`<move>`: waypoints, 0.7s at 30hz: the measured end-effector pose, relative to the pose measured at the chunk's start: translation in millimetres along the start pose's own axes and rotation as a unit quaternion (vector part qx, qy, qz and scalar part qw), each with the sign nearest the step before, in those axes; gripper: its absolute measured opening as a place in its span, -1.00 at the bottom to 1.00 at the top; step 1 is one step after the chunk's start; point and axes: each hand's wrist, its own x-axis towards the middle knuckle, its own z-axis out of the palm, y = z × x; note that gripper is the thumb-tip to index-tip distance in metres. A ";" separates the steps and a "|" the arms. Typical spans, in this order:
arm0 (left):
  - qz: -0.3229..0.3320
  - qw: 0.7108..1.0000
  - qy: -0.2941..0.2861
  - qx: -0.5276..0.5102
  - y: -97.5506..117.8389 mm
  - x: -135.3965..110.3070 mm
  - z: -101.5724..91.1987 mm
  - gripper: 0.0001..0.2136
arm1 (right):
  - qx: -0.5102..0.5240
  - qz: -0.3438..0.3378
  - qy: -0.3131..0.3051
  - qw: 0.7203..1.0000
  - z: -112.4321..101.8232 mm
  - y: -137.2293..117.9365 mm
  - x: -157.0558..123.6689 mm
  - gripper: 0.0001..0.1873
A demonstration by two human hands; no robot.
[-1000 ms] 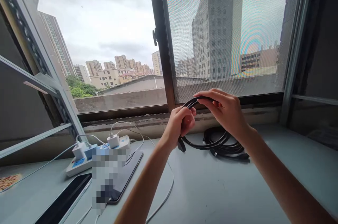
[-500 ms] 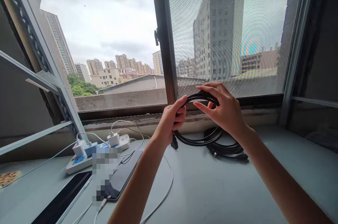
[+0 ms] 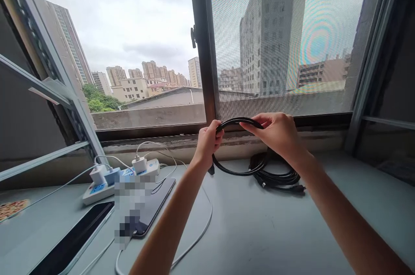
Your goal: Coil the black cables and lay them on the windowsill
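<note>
A black cable (image 3: 238,171) is looped in the air in front of the window. My left hand (image 3: 207,142) is closed round the left side of the loop, with the cable's plug end hanging just below it. My right hand (image 3: 279,133) pinches the top of the loop between thumb and fingers. The rest of the cable lies in a loose coil (image 3: 279,177) on the grey-green ledge (image 3: 259,231) under my right wrist.
A white power strip (image 3: 106,180) with white chargers sits at the left. A phone (image 3: 152,210) and a dark tablet (image 3: 71,244) lie in front of it, with white leads trailing over the ledge. A metal shelf frame (image 3: 48,89) rises at far left. The window frame (image 3: 202,50) stands behind.
Both hands have moved slightly away from me, toward the window. The loop has been drawn wider, and my right hand has shifted along its top from fingers spread to a pinch.
</note>
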 end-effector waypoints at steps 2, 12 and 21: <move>-0.002 1.000 0.007 0.002 -0.6 2.2 -1.9 -0.71 | 0.033 0.020 -0.034 0.999 -2.9 -3.0 -0.5 -0.57; 0.023 0.999 -0.043 -0.014 5.1 -5.7 1.2 -0.68 | 0.336 0.146 -0.230 0.902 -18.8 -27.8 -1.7 -0.59; -0.022 0.991 -0.127 -0.038 1.4 -8.1 0.9 -0.64 | 0.453 0.214 -0.268 0.823 -18.1 -27.4 -4.9 -0.76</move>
